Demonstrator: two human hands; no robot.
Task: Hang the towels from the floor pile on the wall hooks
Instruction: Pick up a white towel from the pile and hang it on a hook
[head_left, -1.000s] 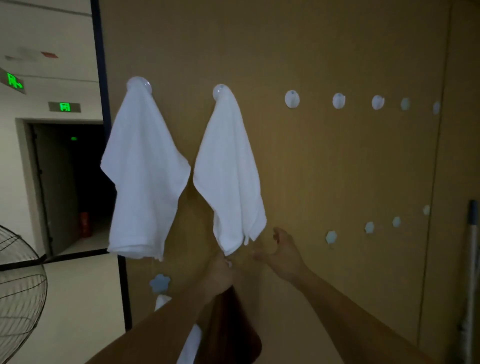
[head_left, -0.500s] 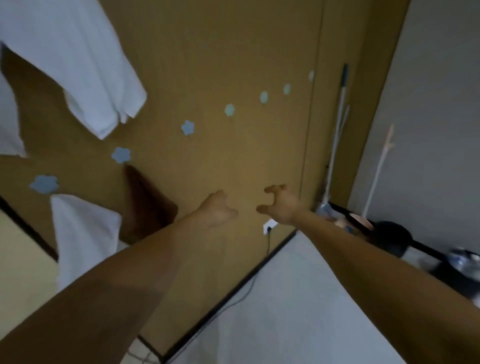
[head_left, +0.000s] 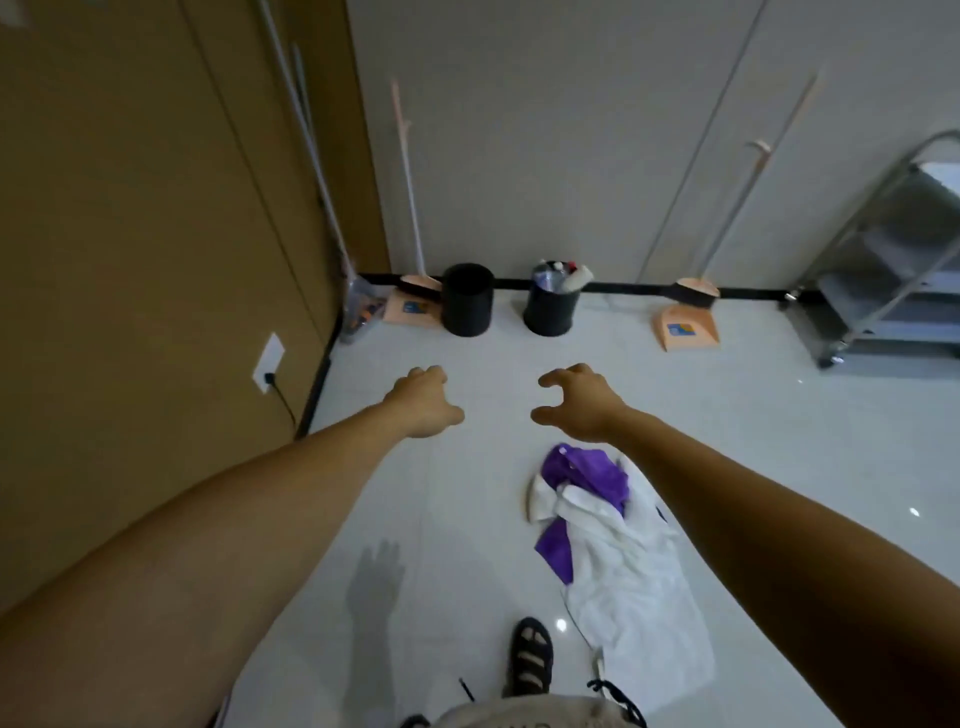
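Now both arms are hanging outstretched over the pale floor, the left hand and the right hand hovering side by side, each grip loosely curled and holding nothing. The towel pile, white and purple, is lying on the floor under the right forearm, just beside a sandalled foot and well apart from two black bins standing by the far wall.

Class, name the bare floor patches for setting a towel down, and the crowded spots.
Bare floor: between the brown wall and the towel pile, and from the pile to the metal cart. Crowded: bins and dustpans along the far wall.
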